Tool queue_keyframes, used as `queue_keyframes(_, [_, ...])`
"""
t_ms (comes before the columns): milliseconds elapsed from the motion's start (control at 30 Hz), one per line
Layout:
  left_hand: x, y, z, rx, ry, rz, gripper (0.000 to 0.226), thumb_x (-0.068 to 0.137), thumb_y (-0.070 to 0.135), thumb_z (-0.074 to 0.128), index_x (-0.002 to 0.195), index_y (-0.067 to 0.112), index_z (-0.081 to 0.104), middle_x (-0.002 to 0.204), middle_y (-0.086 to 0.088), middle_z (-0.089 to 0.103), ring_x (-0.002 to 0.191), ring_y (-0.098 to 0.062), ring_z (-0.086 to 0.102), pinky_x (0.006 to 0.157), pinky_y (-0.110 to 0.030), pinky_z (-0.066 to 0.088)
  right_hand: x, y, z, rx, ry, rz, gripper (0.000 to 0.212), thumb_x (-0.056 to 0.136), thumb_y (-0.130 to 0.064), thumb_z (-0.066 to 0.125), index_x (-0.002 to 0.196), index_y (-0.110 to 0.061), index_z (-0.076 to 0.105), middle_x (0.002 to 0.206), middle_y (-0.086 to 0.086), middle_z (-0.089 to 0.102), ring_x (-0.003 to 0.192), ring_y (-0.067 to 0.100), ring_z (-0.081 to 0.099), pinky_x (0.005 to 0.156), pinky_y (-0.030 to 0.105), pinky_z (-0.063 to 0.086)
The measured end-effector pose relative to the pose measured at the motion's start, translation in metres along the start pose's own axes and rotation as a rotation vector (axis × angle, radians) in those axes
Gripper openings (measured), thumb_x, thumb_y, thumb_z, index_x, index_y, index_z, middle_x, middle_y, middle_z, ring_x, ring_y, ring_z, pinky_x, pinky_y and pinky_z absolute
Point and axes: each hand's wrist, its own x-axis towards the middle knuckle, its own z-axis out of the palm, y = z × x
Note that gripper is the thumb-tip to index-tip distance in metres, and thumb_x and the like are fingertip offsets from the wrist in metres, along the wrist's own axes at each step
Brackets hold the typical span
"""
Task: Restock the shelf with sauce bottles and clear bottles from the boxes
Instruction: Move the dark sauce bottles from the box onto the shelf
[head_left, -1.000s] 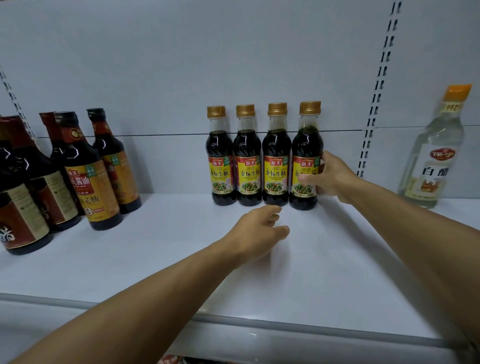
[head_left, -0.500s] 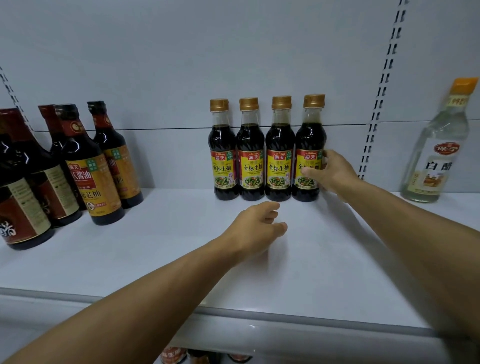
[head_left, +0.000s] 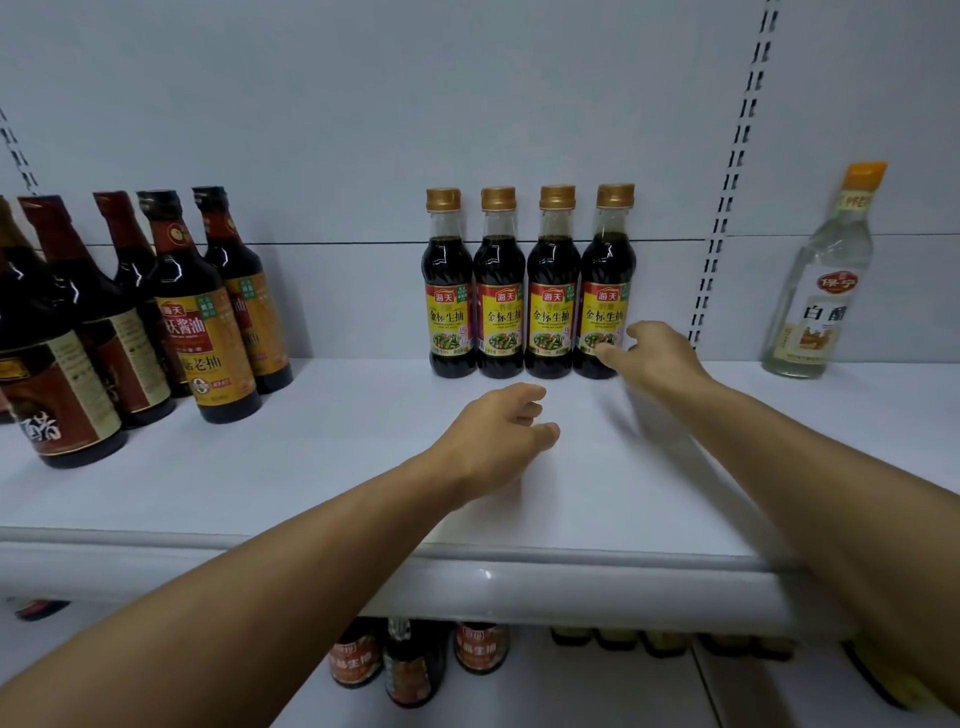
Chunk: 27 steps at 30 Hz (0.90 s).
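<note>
At the left end of the white shelf (head_left: 311, 467) stands a cluster of large dark sauce bottles (head_left: 200, 312) with red and gold labels, upright and crowded together, well apart from both hands. Toward the middle, against the back panel, four small sauce bottles with gold caps (head_left: 524, 291) stand upright in a tight row, shoulder to shoulder, labels facing out, long axes vertical. Just in front of that row the left hand (head_left: 493, 436) hovers low over bare shelf, palm down, fingers loosely curled and holding nothing; the row lies straight ahead of its fingertips, near but not touching. Farther right, the right hand (head_left: 654, 358) sits just beside the rightmost gold-capped bottle (head_left: 605, 291), its fingers spread and relaxed. Its thumb tip overlaps the lower right of that bottle's label, but whether it touches cannot be told, and it is not wrapped round the bottle. This hand is the nearer of the two to the row, and the bottle lies to the left of its fingers. At the far right a single clear bottle (head_left: 826, 280) with an orange cap stands upright near the back panel, past the slotted upright (head_left: 727, 208) and well apart from the right hand. By my judgement the fourth bottle is placed, and the next bottles must come from boxes that are out of view.
</note>
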Motion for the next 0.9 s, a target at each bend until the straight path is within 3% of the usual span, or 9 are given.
queue_keyframes(200, [-0.026,-0.001,-0.01,0.001,-0.005,0.023,0.056,0.094,0.027,0.058,0.146,0.021,0.04,0.143,-0.001,0.052,0.127,-0.014,0.051,0.103,-0.031,0.042,-0.045,-0.027,-0.004,0.002,-0.003,-0.061,0.04,0.092,-0.044,0.056,0.117,-0.013,0.061,0.112,0.008,0.066,0.1,0.028,0.061,0.087,0.042,0.051])
queue_keyframes(300, [-0.04,-0.004,-0.017,-0.01,-0.006,0.042,0.055,0.094,0.028,0.058,0.146,0.022,0.041,0.142,0.0,0.052,0.126,-0.013,0.051,0.099,-0.028,0.043,-0.069,-0.042,-0.005,0.001,0.004,-0.107,0.041,0.093,-0.043,0.055,0.121,-0.014,0.061,0.12,0.008,0.065,0.106,0.027,0.06,0.087,0.041,0.049])
queue_keyframes(467, [-0.069,-0.012,-0.03,-0.02,-0.01,0.086,0.053,0.095,0.028,0.058,0.145,0.023,0.042,0.142,0.002,0.053,0.125,-0.011,0.052,0.102,-0.028,0.043,-0.118,-0.071,-0.005,0.059,0.011,-0.172,0.042,0.095,-0.038,0.056,0.116,-0.002,0.06,0.118,0.019,0.064,0.111,0.034,0.059,0.094,0.052,0.049])
queue_keyframes(567, [-0.09,-0.02,-0.039,-0.015,-0.024,0.118,0.052,0.095,0.03,0.057,0.145,0.025,0.042,0.141,0.004,0.053,0.126,-0.01,0.051,0.103,-0.029,0.042,-0.149,-0.086,-0.001,0.049,-0.015,-0.217,0.042,0.096,-0.039,0.054,0.121,-0.005,0.061,0.122,0.014,0.064,0.112,0.029,0.06,0.095,0.051,0.049])
queue_keyframes(900, [-0.173,-0.059,-0.065,-0.001,-0.076,0.22,0.051,0.096,0.028,0.058,0.145,0.024,0.044,0.14,0.005,0.055,0.124,-0.005,0.052,0.107,-0.031,0.043,-0.262,-0.119,0.027,0.211,-0.003,-0.329,0.022,0.094,-0.032,0.06,0.111,-0.024,0.07,0.104,-0.016,0.068,0.097,-0.004,0.061,0.083,0.017,0.048])
